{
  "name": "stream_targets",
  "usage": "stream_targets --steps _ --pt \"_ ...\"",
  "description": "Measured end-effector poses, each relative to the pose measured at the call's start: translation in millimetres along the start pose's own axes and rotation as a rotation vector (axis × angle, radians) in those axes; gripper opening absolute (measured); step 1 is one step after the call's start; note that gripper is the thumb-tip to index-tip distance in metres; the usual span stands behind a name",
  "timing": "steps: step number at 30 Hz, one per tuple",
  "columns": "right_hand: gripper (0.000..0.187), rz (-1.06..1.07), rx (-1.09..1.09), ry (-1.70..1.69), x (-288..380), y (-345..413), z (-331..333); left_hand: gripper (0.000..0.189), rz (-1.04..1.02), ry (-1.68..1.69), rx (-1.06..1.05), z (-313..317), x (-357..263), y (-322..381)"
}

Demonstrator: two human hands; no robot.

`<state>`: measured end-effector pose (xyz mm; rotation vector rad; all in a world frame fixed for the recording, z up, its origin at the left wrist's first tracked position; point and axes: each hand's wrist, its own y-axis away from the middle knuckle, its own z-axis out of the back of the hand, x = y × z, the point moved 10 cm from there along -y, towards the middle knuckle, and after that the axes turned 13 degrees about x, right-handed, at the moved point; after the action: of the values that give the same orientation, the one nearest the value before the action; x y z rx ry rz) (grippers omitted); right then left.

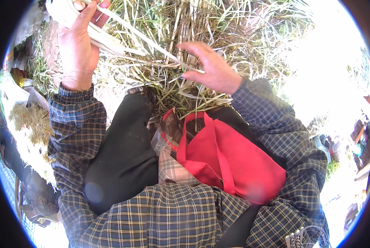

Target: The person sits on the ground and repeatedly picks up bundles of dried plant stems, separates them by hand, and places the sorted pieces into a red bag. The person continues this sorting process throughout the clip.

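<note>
My left hand [81,46], palm partly upward at the upper left, holds a looped bundle of pale flat strips [106,42], perhaps plant fibre. One long pale strip [147,42] stretches from it down to the right. That strip ends by my right hand [211,68], whose thumb and fingers are spread around it; whether they touch it cannot be told. Beneath both hands lies a heap of loose straw and green grass blades [172,71]. In my lap rests a red fabric bag [247,158] with two straps, beside a pink plaid cloth [175,167].
My knees in black trousers [123,148] flank the bag. A clear plastic bag [160,139] sits between them. A clump of dry cut stalks [31,121] stands at the left. Mixed items [358,133] lie at the far right, where glare washes out the ground.
</note>
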<state>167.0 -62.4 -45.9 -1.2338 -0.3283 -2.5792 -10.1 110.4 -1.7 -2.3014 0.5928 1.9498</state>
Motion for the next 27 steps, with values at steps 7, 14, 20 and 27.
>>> stream_targets --steps 7,14,20,27 --pt "0.026 -0.431 0.287 -1.155 -13.9 16.2 -49.3 0.008 -0.042 0.117 0.015 -6.2 -10.3 -0.6" --pt "0.027 -0.127 0.204 -0.671 35.2 -35.6 -18.4 0.010 0.360 0.373 0.320 -89.1 54.0 56.8" --pt "0.040 0.027 0.597 -0.511 34.0 -37.8 -49.4 0.029 0.375 0.477 0.313 -67.5 61.0 54.1" --pt "0.032 -0.418 0.563 0.634 -114.9 -76.4 -23.7 0.032 0.756 0.275 0.506 -45.0 104.8 96.3"
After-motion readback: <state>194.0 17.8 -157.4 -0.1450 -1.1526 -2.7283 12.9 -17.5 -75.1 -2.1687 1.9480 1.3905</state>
